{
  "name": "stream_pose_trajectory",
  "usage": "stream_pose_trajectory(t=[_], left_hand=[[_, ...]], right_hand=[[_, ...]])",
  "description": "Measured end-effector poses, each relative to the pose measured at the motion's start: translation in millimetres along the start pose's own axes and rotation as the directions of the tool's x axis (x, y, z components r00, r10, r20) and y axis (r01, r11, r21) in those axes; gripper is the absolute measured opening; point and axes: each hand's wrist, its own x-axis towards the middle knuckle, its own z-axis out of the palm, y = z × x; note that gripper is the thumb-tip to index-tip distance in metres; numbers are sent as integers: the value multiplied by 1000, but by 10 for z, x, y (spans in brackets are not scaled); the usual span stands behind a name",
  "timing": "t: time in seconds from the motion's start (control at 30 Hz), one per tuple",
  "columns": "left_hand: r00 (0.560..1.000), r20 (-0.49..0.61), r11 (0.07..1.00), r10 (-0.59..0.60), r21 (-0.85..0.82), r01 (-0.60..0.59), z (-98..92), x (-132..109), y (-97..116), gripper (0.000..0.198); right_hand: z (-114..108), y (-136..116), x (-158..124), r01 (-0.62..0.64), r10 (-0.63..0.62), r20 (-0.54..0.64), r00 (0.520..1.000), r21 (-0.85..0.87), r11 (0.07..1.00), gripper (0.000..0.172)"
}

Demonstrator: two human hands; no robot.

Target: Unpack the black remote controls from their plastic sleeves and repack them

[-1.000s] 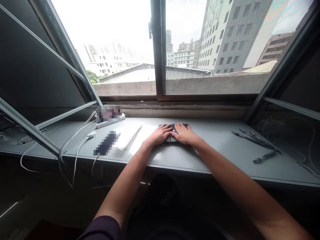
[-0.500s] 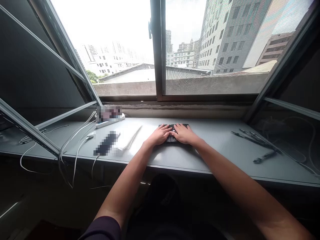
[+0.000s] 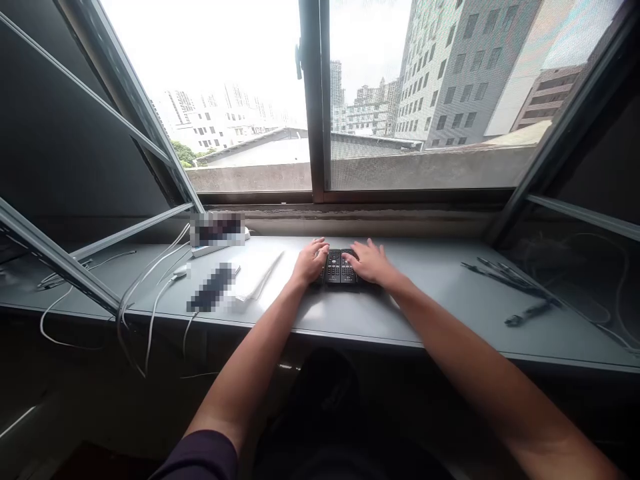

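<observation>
Two remotes (image 3: 341,267) side by side, frame centre, on bench (image 3: 440,300) | left hand (image 3: 309,261), right hand (image 3: 369,261) flank them; fingers spread, gripping nothing; likely nudging them into line

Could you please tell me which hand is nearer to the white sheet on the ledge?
Left. The left hand rests just right of the white sheet, at the black remotes; the right hand lies beyond them, farther right.
</observation>
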Motion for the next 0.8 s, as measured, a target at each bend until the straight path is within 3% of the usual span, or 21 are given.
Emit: stream_pose_trajectory(t=[0.1, 0.23, 0.4, 0.8], left_hand=[[997, -79, 999, -26, 27, 28, -6, -4, -29, 43], [992, -96, 993, -85, 74, 93, 12, -6, -80, 44], [988, -105, 986, -116, 108, 128, 11, -13, -81, 43], [991, -11, 989, -131, 61, 131, 42, -30, 1, 42]], right_hand=[[-50, 49, -3, -44, 42, -89, 995, -28, 999, 78], [-149, 155, -29, -167, 153, -168, 974, -71, 983, 81], [-204, 276, -26, -349, 336, -132, 933, -97, 932, 83], [-186, 240, -7, -326, 320, -68, 945, -91, 941, 88]])
